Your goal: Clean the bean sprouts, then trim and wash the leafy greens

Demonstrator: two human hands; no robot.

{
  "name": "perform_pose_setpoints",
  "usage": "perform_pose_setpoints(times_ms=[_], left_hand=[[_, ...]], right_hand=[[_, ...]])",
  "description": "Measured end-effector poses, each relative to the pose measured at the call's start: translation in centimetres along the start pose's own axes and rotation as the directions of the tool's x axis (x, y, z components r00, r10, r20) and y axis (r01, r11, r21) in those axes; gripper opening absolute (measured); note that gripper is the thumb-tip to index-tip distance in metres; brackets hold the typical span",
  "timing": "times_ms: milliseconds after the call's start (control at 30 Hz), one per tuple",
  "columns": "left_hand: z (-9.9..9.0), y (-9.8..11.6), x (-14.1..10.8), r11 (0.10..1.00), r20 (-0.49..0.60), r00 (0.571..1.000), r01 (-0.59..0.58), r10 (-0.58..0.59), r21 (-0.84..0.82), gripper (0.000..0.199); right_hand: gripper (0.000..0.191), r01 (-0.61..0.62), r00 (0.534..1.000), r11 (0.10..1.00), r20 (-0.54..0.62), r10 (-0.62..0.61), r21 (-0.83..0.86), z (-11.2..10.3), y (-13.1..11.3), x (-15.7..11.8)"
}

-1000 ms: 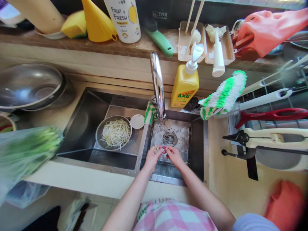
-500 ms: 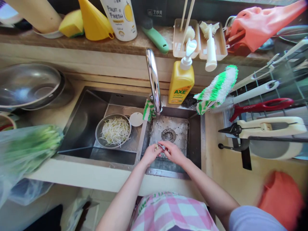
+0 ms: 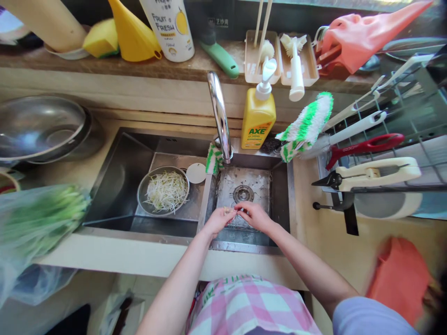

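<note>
Over the right sink basin [image 3: 281, 209], my left hand [image 3: 220, 219] and my right hand [image 3: 254, 216] meet at the fingertips. Small pale bits, which look like bean sprouts, show between the fingers of my left hand. My right fingers are pinched together at the left fingertips; what they hold is too small to make out. In the left basin [image 3: 120, 186], a round metal bowl [image 3: 140, 197] holds a heap of white bean sprouts [image 3: 166, 190]. A pale round disc [image 3: 196, 173] lies just right of the bowl.
The curved faucet [image 3: 220, 111] rises behind the divider, where a green-striped cloth [image 3: 213, 159] hangs. A yellow soap bottle [image 3: 258, 121] stands behind the right basin. Bagged greens [image 3: 45, 218] and metal bowls [image 3: 42, 125] sit left; a rack with scissors [image 3: 370, 146] stands right.
The view has shifted slightly. My hands remain over the right basin, with their fingertips now closer together and the left fingers turned a little more towards the right hand.
</note>
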State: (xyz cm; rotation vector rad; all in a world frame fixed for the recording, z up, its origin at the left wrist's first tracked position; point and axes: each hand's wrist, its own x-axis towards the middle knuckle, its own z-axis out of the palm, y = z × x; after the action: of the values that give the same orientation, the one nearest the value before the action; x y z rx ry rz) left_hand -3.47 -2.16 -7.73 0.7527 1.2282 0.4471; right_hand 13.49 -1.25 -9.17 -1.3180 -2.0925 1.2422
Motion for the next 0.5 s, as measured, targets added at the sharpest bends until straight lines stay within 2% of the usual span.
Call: perform_pose_setpoints(times_ms=[133,233,367,433,500], left_hand=[[0.7,-0.3,-0.1,0.999,-0.053,0.998,0.022,-0.023,-0.025,0.038],[1.2,-0.8,0.1,0.999,-0.062,0.997,0.044,-0.046,-0.03,0.033],[2.0,-1.3,0.4,0.997,-0.124,0.99,0.072,-0.071,0.0,0.03],[2.0,-1.0,0.2,0.995,-0.16,0.982,0.097,-0.101,-0.031,0.027],[1.3,-0.3,-0.5,0.991,-0.178,0.977,0.1,-0.113,-0.085,0.028]], right_hand=[[0.011,-0.077,0.996,0.996,-0.038,0.076,-0.033,0.3,-0.1,-0.7],[0.01,-0.088,0.996,0.985,-0.036,0.084,-0.145,0.6,-1.0,-1.3],[0.011,-0.232,0.972,0.922,-0.123,0.203,-0.309,2.1,-1.9,-1.5],[0.014,-0.302,0.951,0.899,-0.163,0.262,-0.316,2.9,-1.2,-1.3],[0.015,-0.383,0.924,0.869,-0.156,0.351,-0.313,3.1,0.4,-1.0]])
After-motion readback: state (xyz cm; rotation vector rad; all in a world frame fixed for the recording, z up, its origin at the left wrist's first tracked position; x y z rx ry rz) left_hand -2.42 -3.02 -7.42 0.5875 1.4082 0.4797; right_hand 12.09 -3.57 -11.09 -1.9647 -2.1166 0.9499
